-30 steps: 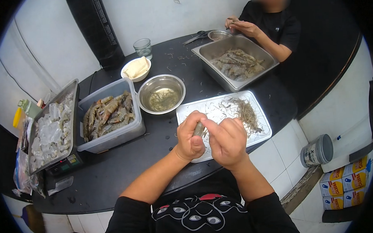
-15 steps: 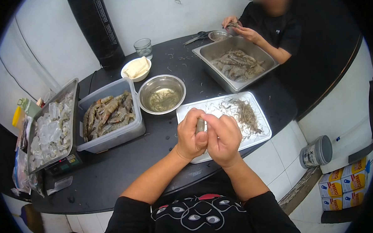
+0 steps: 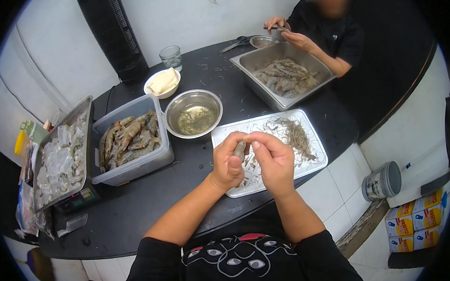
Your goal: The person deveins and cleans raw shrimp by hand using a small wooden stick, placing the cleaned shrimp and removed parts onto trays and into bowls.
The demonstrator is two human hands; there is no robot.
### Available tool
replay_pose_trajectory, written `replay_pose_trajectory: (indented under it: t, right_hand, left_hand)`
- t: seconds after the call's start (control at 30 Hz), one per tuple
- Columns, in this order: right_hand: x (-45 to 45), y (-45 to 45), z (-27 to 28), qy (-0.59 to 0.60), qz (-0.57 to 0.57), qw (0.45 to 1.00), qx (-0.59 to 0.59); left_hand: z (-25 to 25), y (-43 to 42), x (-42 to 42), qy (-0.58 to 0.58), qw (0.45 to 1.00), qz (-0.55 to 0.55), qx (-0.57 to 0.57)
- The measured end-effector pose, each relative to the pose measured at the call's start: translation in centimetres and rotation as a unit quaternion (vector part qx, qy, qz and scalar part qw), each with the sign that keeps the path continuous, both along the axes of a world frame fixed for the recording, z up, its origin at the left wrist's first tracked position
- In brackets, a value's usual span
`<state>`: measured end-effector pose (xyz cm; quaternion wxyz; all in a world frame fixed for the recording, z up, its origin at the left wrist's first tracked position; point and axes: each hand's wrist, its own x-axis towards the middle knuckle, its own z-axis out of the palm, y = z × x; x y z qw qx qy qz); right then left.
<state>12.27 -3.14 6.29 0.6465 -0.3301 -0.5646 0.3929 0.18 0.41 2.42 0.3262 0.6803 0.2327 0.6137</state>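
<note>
"What's everything standing on?"
"A black worktop (image 3: 137,204) with a curved near edge. Small scraps (image 3: 217,69) are scattered over its far part."
"And up front?"
"A white tray (image 3: 233,128), right at the near edge. Beyond it stands a deep steel pan (image 3: 261,92)."
"What's left of the tray?"
"A round steel bowl (image 3: 203,98), then a plastic tub (image 3: 147,169) just beside it, then a scale (image 3: 83,198). A clear plastic piece (image 3: 74,225) lies near the scale."
"At the back?"
"A white bowl (image 3: 154,93), a glass (image 3: 171,60) just behind it, and, farther right, scissors (image 3: 234,45) beside a small metal bowl (image 3: 254,42)."
</note>
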Motion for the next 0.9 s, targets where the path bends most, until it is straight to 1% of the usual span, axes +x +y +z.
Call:
replay_pose_trajectory:
  t: [0.17, 0.23, 0.33, 0.43, 0.47, 0.5, 0.53, 0.63, 0.73, 0.83, 0.9]
  right_hand:
    - [0.4, 0.1, 0.3, 0.044, 0.041, 0.998, -0.033]
    - [0.7, 0.0, 0.6, 0.068, 0.061, 0.995, -0.044]
    - [1.1, 0.4, 0.6, 0.027, -0.021, 0.998, -0.044]
    - [1.8, 0.7, 0.9, 0.008, -0.022, 1.000, -0.020]
    - [2.3, 0.8, 1.0, -0.081, -0.074, 0.994, 0.012]
    - [2.9, 1.0, 1.2, -0.171, -0.125, 0.976, 0.043]
    - [3.4, 1.1, 1.4, -0.259, -0.175, 0.947, 0.073]
    - [4.3, 1.1, 1.6, -0.328, -0.233, 0.911, 0.088]
    - [4.7, 0.8, 1.8, -0.370, -0.220, 0.897, 0.097]
    - [4.4, 0.4, 1.6, -0.448, -0.202, 0.865, 0.100]
    - [4.4, 0.3, 1.6, -0.441, -0.199, 0.870, 0.096]
  left_hand:
    - [0.2, -0.3, 0.0, -0.023, 0.998, -0.035, -0.048]
    - [0.3, -0.4, 0.0, -0.034, 0.994, -0.065, -0.084]
    - [0.4, -0.5, -0.2, -0.041, 0.985, -0.101, -0.132]
    - [0.6, -0.5, -0.3, -0.039, 0.979, -0.125, -0.158]
    - [0.6, -0.5, -0.4, -0.038, 0.977, -0.132, -0.164]
    - [0.7, -0.4, -0.4, -0.031, 0.974, -0.143, -0.170]
    - [0.9, -0.4, -0.5, -0.024, 0.972, -0.154, -0.176]
    - [1.1, -0.1, -0.7, -0.005, 0.964, -0.188, -0.189]
    - [0.9, 0.2, -0.8, 0.004, 0.950, -0.222, -0.219]
    - [1.0, 0.3, -0.9, 0.018, 0.943, -0.240, -0.231]
    - [1.1, 0.3, -1.1, 0.030, 0.941, -0.246, -0.230]
